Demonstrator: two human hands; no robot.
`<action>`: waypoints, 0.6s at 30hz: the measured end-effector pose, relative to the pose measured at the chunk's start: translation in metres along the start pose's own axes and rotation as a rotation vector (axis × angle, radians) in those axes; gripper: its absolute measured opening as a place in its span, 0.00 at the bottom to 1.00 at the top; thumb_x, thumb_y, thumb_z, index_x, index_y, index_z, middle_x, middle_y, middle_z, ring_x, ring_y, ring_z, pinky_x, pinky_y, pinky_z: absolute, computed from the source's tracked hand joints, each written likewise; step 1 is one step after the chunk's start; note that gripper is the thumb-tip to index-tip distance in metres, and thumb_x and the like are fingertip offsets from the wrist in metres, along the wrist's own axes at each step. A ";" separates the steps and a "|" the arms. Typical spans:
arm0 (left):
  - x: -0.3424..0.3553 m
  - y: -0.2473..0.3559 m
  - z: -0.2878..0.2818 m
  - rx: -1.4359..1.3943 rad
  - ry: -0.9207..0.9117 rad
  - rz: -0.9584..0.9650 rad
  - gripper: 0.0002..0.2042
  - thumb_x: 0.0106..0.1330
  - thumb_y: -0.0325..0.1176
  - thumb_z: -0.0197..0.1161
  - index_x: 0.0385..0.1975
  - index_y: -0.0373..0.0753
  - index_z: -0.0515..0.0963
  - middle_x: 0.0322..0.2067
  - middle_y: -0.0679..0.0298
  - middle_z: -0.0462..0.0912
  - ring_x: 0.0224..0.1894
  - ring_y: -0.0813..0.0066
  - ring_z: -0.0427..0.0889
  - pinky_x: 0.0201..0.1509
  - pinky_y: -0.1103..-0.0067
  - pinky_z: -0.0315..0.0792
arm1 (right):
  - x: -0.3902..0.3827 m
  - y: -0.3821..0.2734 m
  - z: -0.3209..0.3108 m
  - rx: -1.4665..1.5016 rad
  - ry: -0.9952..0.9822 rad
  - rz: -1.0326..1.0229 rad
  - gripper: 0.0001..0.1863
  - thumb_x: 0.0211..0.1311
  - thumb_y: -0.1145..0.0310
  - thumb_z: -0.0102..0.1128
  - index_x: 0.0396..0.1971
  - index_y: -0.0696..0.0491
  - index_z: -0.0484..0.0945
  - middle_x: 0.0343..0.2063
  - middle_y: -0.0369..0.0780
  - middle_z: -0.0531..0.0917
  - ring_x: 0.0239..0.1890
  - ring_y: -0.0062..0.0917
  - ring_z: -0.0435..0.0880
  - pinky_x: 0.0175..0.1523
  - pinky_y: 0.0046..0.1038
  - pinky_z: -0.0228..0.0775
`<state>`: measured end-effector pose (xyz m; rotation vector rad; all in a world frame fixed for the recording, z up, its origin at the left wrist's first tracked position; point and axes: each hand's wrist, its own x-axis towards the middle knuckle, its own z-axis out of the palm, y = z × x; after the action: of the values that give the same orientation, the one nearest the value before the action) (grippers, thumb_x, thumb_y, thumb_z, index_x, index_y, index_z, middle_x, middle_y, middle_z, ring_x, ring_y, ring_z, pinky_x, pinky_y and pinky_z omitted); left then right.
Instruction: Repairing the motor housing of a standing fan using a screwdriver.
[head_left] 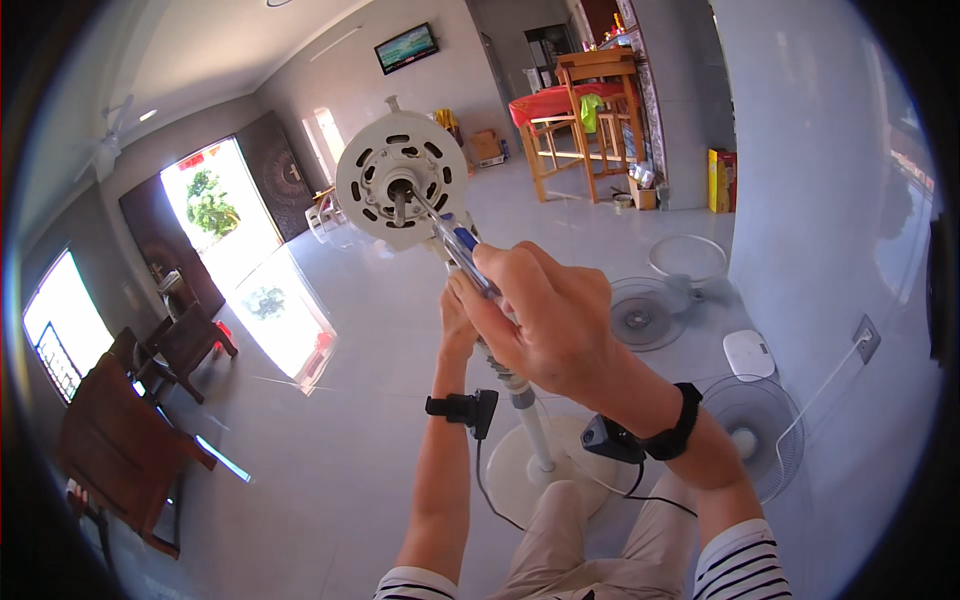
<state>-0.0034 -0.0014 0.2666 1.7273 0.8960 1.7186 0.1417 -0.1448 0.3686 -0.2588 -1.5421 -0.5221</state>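
Note:
In front of me stands a white pedestal fan with its grille and blades off, so the motor housing (pixel 375 140) with its slotted round face and the central shaft (pixel 399 212) lie bare. My right hand (pixel 555 315) is closed around a screwdriver (pixel 466 238) with a clear and blue handle. Its metal shank reaches to the middle of the housing beside the shaft; whether the tip touches a screw is too small to tell. Lower and behind, my left hand (pixel 457 318) grips the fan stand (pixel 532 425) just under the motor head, its fingers partly hidden.
On the floor to the right lie a fan guard (pixel 650 335), grey fan blades (pixel 695 290), a pale ring (pixel 722 262), a white cover (pixel 748 356) and another guard (pixel 760 470). A cord runs from the wall socket (pixel 867 338). Wooden chairs (pixel 130 450) stand left.

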 end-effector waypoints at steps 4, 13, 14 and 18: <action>-0.001 0.007 0.001 0.073 0.002 0.009 0.20 0.51 0.36 0.65 0.43 0.36 0.71 0.33 0.65 0.76 0.34 0.78 0.74 0.40 0.80 0.69 | -0.001 0.005 0.007 -0.005 -0.049 -0.026 0.14 0.45 0.78 0.67 0.32 0.60 0.73 0.15 0.36 0.71 0.11 0.21 0.69 0.14 0.21 0.56; 0.002 0.022 0.008 0.216 0.000 -0.007 0.20 0.55 0.36 0.61 0.47 0.36 0.69 0.36 0.65 0.75 0.37 0.77 0.73 0.43 0.81 0.68 | -0.003 -0.007 0.014 -0.106 -0.058 -0.071 0.14 0.45 0.76 0.67 0.32 0.60 0.72 0.16 0.36 0.71 0.11 0.21 0.68 0.13 0.21 0.57; 0.002 0.021 0.010 0.228 -0.007 -0.011 0.20 0.56 0.36 0.60 0.47 0.36 0.69 0.37 0.65 0.75 0.38 0.77 0.73 0.44 0.81 0.67 | -0.005 -0.004 0.014 -0.111 -0.061 -0.067 0.14 0.45 0.76 0.67 0.32 0.60 0.72 0.16 0.36 0.71 0.11 0.21 0.68 0.13 0.21 0.57; 0.008 0.030 0.013 0.301 -0.018 -0.016 0.20 0.58 0.37 0.59 0.49 0.36 0.68 0.38 0.65 0.74 0.39 0.77 0.73 0.45 0.81 0.67 | -0.001 0.001 0.018 -0.089 -0.053 -0.012 0.13 0.45 0.77 0.65 0.32 0.59 0.72 0.16 0.36 0.70 0.12 0.21 0.68 0.14 0.22 0.58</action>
<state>0.0120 -0.0138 0.2944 1.9153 1.2076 1.6188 0.1266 -0.1358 0.3683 -0.3344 -1.5749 -0.5991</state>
